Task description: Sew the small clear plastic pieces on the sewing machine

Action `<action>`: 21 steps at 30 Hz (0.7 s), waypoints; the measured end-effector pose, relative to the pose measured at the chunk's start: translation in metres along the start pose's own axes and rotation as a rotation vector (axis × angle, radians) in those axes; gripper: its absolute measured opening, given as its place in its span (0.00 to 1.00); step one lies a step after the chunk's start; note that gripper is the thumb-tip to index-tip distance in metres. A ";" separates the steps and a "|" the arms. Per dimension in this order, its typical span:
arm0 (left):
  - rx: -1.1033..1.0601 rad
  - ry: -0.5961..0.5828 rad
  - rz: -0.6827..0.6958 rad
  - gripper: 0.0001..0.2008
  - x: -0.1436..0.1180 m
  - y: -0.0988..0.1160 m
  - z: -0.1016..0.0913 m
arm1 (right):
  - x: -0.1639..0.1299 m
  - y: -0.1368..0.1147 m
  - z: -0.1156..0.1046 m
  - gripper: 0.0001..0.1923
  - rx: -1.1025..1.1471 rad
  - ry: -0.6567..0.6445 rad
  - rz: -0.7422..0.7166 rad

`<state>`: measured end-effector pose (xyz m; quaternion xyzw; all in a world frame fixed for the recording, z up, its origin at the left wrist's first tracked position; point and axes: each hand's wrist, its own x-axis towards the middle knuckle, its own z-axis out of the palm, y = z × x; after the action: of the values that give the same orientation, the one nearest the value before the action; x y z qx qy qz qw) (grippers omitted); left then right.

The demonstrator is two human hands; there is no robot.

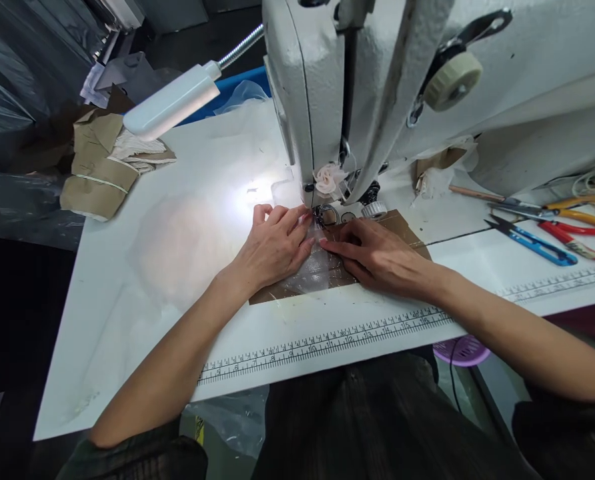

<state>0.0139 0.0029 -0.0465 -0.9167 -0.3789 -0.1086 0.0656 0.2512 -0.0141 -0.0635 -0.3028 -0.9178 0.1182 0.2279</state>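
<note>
A small translucent sheer piece (315, 267) lies under the needle area of a white sewing machine (307, 87), on top of a brown sheet (397, 230). My left hand (275, 247) is on the left of this piece, its fingers bent and gripping it close to the presser foot (320, 215). From the right, my right hand (377, 257) pinches the piece's other side, index fingertip just in front of the foot. Both sets of fingertips are close together. The exact edge under them is partly hidden.
Blue thread snips (532, 241), red-handled pliers (572, 240) and other tools lie at the right. A lamp (175, 100) lights the white table (127, 333). A tied brown bundle (97, 163) sits at the left edge. A printed ruler (327, 347) runs along the front.
</note>
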 end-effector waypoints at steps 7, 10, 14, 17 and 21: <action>0.013 -0.015 0.001 0.16 0.003 -0.002 -0.001 | 0.001 -0.001 0.000 0.20 -0.028 -0.020 0.001; -0.022 -0.014 0.004 0.17 0.003 -0.005 0.001 | 0.002 -0.001 -0.001 0.20 -0.059 -0.025 -0.002; -0.092 0.016 -0.012 0.18 0.001 -0.008 0.005 | 0.002 -0.002 0.000 0.20 -0.065 -0.022 0.006; -0.111 0.024 -0.025 0.18 -0.001 -0.008 0.007 | 0.001 -0.002 0.001 0.20 -0.052 -0.014 0.017; -0.110 0.035 -0.017 0.18 -0.002 -0.006 0.008 | 0.000 -0.003 0.001 0.20 -0.036 -0.003 0.027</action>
<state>0.0092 0.0078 -0.0541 -0.9136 -0.3789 -0.1461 0.0206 0.2492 -0.0162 -0.0636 -0.3192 -0.9159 0.1052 0.2196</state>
